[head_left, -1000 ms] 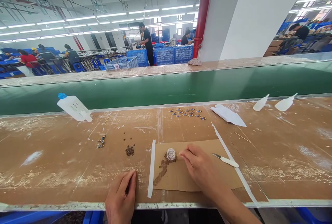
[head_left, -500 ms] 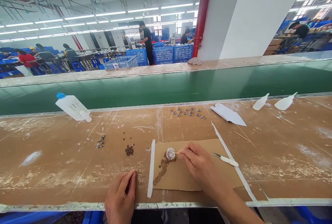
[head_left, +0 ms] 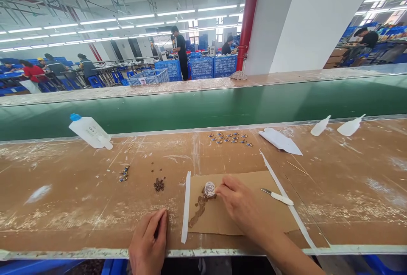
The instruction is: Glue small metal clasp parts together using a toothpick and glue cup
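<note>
My right hand (head_left: pixel 239 205) rests on a cardboard sheet (head_left: pixel 273 215) with thumb and forefinger pinched together, their tips touching a small round blob of clear glue (head_left: pixel 209 189) that sits on a brown stain. In the earlier frames a thin stick showed in that pinch; now it is hidden. My left hand (head_left: pixel 149 241) lies at the near edge of the bench, fingers closed together, pressing something small and dark that I cannot make out. A little heap of tiny brown parts (head_left: pixel 158 185) lies just beyond the left hand.
A white-handled knife (head_left: pixel 277 197) lies right of my hand. White strips (head_left: pixel 185 207) flank the cardboard. Blue-and-gold small parts (head_left: pixel 230 138) lie farther out, a white bottle (head_left: pixel 90 132) on its side at left, white nozzles (head_left: pixel 350 127) at right. A green conveyor belt (head_left: pixel 203 107) runs behind; people work beyond it.
My right hand's fingertips have slid left, from a stick's length away to right against the glue blob. The left hand has stayed in place.
</note>
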